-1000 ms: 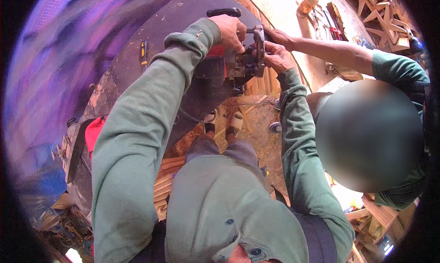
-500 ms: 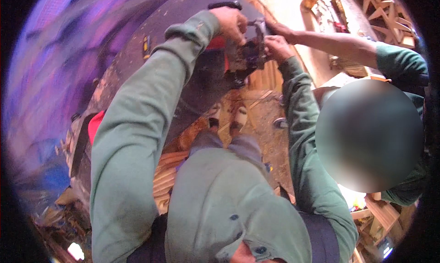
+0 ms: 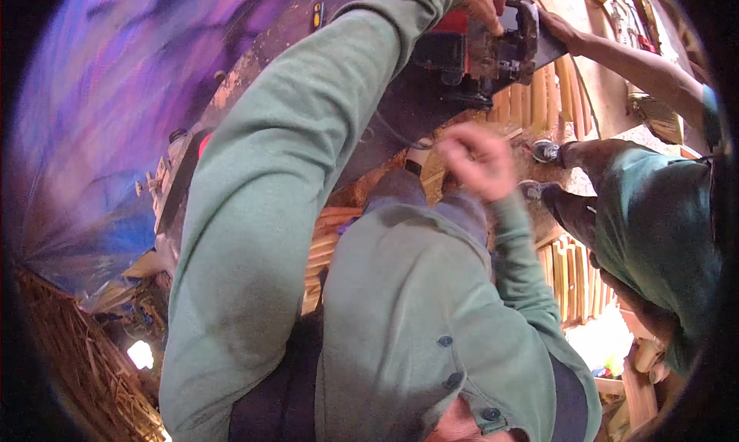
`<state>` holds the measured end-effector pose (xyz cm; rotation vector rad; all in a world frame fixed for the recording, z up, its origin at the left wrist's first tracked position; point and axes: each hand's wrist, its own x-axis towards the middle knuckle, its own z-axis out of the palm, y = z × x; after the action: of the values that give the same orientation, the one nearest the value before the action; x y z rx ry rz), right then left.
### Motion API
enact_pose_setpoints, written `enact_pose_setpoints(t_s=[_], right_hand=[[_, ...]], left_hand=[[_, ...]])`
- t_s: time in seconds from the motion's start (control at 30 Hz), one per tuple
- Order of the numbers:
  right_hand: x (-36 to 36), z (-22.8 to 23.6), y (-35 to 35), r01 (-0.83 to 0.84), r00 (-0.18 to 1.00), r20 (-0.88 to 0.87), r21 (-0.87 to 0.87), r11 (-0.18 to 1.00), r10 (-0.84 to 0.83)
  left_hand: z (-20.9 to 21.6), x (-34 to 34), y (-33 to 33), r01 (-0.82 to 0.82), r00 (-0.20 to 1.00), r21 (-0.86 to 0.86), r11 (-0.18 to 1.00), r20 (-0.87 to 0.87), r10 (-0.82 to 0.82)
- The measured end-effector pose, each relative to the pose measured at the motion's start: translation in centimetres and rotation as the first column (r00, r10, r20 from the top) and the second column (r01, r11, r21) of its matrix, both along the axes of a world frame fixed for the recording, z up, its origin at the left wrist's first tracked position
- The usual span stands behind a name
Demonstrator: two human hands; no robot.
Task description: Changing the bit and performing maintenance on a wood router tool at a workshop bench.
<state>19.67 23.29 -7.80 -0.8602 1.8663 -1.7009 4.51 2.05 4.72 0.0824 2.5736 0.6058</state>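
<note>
A red and black machine (image 3: 454, 45) with a grey metal end lies on the dark tabletop (image 3: 350, 38); its exact kind is hard to make out. My left hand (image 3: 483, 3), partly cut off by the top edge, has its fingers bent down onto the machine's metal part. My right hand (image 3: 479, 161) is off the machine, nearer my body and above my legs. It is blurred by motion with the fingers curled in; whatever they may hold does not show. From the right, another person's hand (image 3: 556, 30) reaches to the machine's metal end.
A small yellow and black tool (image 3: 318, 15) lies on the tabletop left of the machine. Wooden strips (image 3: 543, 99) are stacked beyond my feet, and more wooden strips (image 3: 573, 280) lie to the right. The co-worker in a green shirt (image 3: 650, 211) stands close on my right.
My right hand has left the machine and come back toward my body. The view has shifted, so the machine appears higher and farther right. My left hand stays at it.
</note>
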Motion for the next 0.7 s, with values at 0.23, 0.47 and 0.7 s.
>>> enact_pose_setpoints(t_s=[0.23, 0.47, 0.7], right_hand=[[8.0, -4.7, -11.7, 0.013, 0.716, -0.669, 0.295, 0.955, 0.197], [9.7, -6.0, -16.2, 0.274, 0.574, -0.790, 0.433, 0.859, 0.215], [9.1, -6.9, -18.1, 0.298, 0.687, -0.710, 0.466, 0.833, 0.151]], left_hand=[[-6.3, -1.5, -1.6, 0.095, 0.994, 0.114, 0.989, -0.073, -0.088], [-6.2, -1.0, -1.2, -0.008, 0.987, 0.050, 0.999, -0.160, 0.016], [-6.2, -2.5, -0.6, 0.016, 0.994, -0.029, 0.999, -0.108, -0.019]])
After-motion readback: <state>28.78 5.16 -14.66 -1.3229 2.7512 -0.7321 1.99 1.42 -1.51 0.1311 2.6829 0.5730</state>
